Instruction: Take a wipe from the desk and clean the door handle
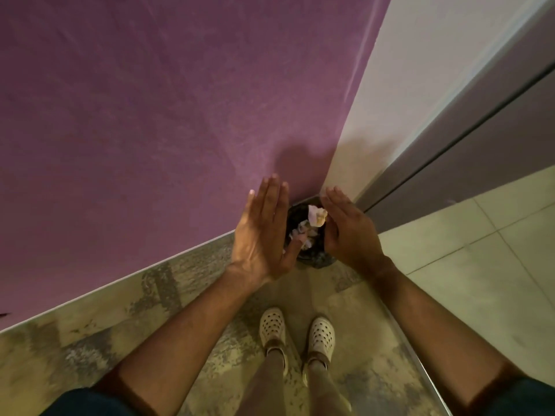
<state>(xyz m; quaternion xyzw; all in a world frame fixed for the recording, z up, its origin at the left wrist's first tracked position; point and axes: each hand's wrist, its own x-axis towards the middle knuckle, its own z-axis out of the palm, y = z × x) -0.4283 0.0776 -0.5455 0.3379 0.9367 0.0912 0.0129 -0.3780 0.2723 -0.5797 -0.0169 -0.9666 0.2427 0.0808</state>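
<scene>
Down in the corner of the floor, where the purple wall (150,115) meets the pale wall (390,94), sits a small black bin (315,259) full of scrunched paper. Your left hand (264,232) and your right hand (350,232) hover just above it, one on each side. Both are flat and wide open, and they hold nothing. A crumpled white wipe (316,216) lies on top of the trash between them; it looks like the one you used, so the job seems about done. A wipe like that is light, soft and damp, so you would pinch it by a loose edge. No door handle or desk shows from here. Your pale shoes (300,334) stand on the patterned floor (135,310).
</scene>
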